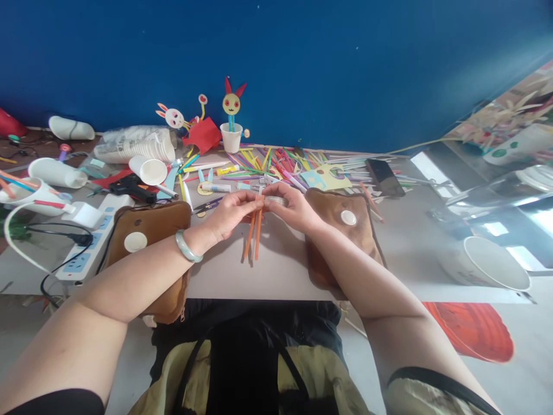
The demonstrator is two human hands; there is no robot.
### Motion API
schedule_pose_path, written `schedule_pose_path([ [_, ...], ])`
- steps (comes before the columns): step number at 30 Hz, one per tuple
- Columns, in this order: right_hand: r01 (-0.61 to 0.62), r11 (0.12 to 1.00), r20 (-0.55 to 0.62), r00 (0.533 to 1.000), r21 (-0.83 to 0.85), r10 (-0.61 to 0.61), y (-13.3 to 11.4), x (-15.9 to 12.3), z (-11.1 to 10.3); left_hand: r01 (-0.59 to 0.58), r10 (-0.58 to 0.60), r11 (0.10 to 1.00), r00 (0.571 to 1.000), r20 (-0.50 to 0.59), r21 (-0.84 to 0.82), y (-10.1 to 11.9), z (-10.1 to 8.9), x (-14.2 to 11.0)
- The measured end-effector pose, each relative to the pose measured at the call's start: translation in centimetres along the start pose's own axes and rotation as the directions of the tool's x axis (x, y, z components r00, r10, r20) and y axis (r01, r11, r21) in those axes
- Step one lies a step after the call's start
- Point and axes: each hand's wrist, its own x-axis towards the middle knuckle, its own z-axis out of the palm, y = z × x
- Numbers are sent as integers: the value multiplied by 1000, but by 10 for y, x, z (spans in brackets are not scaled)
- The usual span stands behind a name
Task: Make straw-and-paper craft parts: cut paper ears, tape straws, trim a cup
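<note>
1. Left hand point(231, 212) closed on the top of a small bundle of orange straws point(254, 233), fingers curled over the upper ends; pale green bangle point(187, 248) on that wrist.
2. Right hand point(294, 208) pinching the same straws at the top from the other side, also gripping a strip of clear tape point(276, 200).
3. Straws hanging down toward the near edge of the table point(280, 271), at its middle, lower ends just above the surface.
4. Brown pads point(147, 230) under both forearms, one toward each side edge.
5. Heap of coloured straws point(276, 161) along the far edge, beside a white paper cup point(231, 138) holding a paper rabbit.
6. Black glue gun point(129, 187) and white power strip point(93, 233) toward the left edge.
</note>
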Motion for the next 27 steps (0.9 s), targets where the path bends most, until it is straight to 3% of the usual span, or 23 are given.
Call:
schedule_pose_path([
  [8, -35, 998, -36, 999, -50, 33, 6, 1, 5, -17, 16, 1000, 998, -60, -20, -6, -5, 5],
  [15, 1, 972, -219, 974, -235, -54, -1, -8, 14, -11, 5, 998, 996, -93, -67, -3, -7, 7],
  [21, 43, 924, -66, 995, -379, -73, -7, -16, 22, -45, 39, 998, 986, -163, -36, -3, -6, 6],
  [27, -5, 950, -1, 1000, -312, 5, -3, -14, 28, -57, 45, 997, 985, -169, -61, -5, -3, 6],
])
